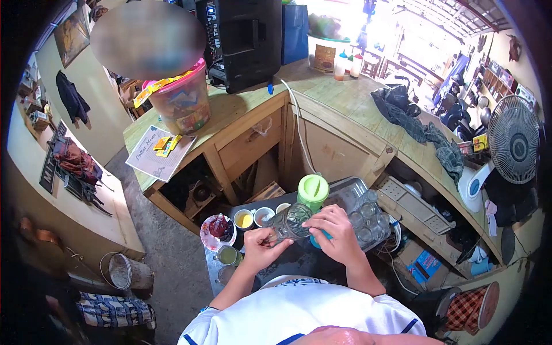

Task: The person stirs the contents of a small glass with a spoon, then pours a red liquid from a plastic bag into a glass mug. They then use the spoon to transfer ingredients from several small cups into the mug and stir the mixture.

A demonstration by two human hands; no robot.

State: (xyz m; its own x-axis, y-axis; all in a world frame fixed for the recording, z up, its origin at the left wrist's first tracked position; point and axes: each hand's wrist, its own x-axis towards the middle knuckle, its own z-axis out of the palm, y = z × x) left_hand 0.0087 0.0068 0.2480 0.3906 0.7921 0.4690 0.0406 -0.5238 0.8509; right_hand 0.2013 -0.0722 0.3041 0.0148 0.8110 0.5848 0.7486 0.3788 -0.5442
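I hold a patterned glass mug (291, 221) on its side between both hands over a dark work surface (299, 264). My left hand (261, 246) grips its rim end, fingers curled. My right hand (336, 230) wraps the base end from the right. Just behind the mug stands a green-lidded jug (313, 191). A metal tray (351, 192) with several upturned glasses (368, 221) lies to the right of my right hand.
Small cups of yellow and other sauces (244, 218), a red-stained bowl (218, 229) and a green cup (227, 255) sit left of my hands. An L-shaped wooden counter (345, 109) carries a black speaker (244, 40), a plastic tub (184, 103), bottles and a cloth (414, 123). A fan (512, 146) stands at right.
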